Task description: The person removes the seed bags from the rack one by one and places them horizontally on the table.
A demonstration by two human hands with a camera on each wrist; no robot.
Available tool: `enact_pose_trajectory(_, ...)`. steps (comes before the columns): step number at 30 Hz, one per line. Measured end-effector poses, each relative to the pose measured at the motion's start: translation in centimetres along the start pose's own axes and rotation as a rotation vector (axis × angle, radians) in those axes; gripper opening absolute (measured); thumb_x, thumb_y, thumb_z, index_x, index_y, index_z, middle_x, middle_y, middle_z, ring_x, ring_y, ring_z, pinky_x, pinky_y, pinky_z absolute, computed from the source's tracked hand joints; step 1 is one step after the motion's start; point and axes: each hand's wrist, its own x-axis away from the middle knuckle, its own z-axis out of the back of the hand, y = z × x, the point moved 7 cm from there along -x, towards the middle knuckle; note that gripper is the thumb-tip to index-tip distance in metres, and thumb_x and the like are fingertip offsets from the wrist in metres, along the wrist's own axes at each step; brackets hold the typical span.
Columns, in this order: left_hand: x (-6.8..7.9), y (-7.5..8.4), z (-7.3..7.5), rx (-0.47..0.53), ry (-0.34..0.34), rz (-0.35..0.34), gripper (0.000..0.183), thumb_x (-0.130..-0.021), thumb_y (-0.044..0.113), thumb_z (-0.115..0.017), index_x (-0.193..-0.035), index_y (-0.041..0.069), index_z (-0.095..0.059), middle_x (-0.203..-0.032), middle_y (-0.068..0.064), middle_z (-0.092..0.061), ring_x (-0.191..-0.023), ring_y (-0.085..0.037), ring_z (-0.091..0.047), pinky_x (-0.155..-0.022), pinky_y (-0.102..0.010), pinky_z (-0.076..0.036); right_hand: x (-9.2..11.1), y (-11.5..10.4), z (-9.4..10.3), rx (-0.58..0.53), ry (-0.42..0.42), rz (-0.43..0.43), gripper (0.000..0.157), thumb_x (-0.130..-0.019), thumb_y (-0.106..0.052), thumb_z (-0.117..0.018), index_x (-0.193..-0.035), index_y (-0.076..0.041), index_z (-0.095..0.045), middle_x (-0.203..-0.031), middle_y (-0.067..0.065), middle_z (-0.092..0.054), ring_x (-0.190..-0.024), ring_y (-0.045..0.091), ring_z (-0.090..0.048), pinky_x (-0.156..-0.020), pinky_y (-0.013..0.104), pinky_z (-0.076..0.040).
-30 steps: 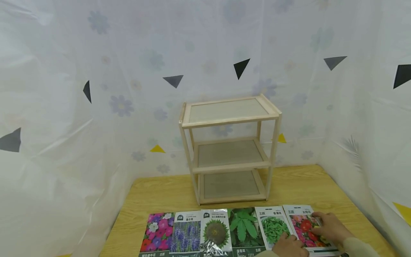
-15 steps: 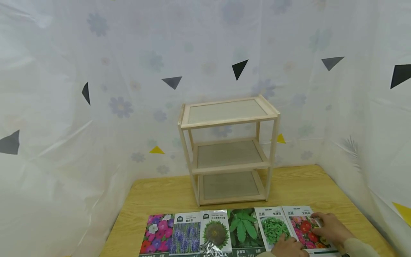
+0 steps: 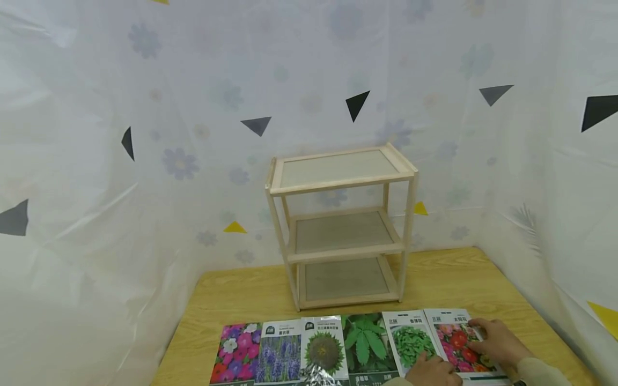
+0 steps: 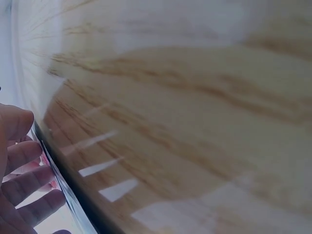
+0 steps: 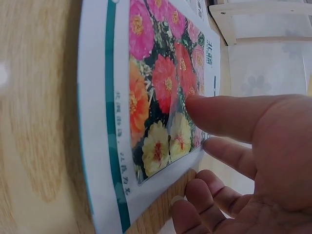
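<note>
A row of picture seed packets lies along the table's front. At its right end is a seed packet with red and pink flowers (image 3: 456,340). My right hand (image 3: 499,343) pinches this packet's right edge; in the right wrist view the thumb (image 5: 219,114) lies on its printed face and the index finger meets the edge. My left hand (image 3: 434,371) rests at the lower left of that packet, over the lower part of the green-leaf packet (image 3: 412,343). In the left wrist view the left hand's fingers (image 4: 31,185) are spread and loosely bent beside a packet edge.
Further left lie packets showing a large green leaf (image 3: 364,343), a sunflower head (image 3: 324,351), lavender (image 3: 277,359) and pink-purple flowers (image 3: 238,348). Behind them a three-tier wooden shelf (image 3: 343,250) stands on the wood-grain table (image 3: 232,287). Patterned plastic sheeting surrounds the table.
The head view has shifted very slightly. Both hands and the packets keep their places.
</note>
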Motion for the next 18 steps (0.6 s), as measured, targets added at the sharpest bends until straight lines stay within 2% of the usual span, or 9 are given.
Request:
enact_pose_trajectory(4,0.09,-0.15,-0.12,-0.030,-0.012,0.010,0.036,-0.086,0.054,-0.052,-0.121,0.047,-0.048,-0.123,0.030,-0.038,-0.111,0.007,-0.036,-0.097,-0.026,-0.032,0.05,-0.13,0.01,-0.010,0.005,0.006,0.077,-0.069,-0.049,-0.073,-0.120,0.005,-0.053,-0.113,0.031,-0.050,-0.100,0.046,-0.047,-0.073,0.053,-0.044)
enact_pose_trajectory(11,0.35,-0.53,-0.21,0.001,-0.026,0.016,0.039,-0.085,0.055,-0.052,-0.123,0.048,-0.046,-0.127,0.031,-0.034,-0.115,0.007,-0.033,-0.100,-0.028,-0.030,-0.05,-0.15,-0.18,-0.010,0.011,0.009,0.078,-0.070,-0.050,-0.072,-0.121,0.005,-0.052,-0.115,0.034,-0.047,-0.102,0.050,-0.044,-0.075,0.057,-0.043)
enact_pose_trajectory(18,0.33,-0.56,-0.52,-0.014,-0.028,0.013,0.042,-0.083,0.056,-0.054,-0.123,0.049,-0.045,-0.128,0.031,-0.033,-0.116,0.007,-0.033,-0.099,-0.030,-0.032,0.05,-0.19,-0.27,-0.040,0.008,0.001,0.079,-0.070,-0.049,-0.072,-0.122,0.005,-0.051,-0.116,0.033,-0.048,-0.103,0.049,-0.046,-0.074,0.053,-0.044)
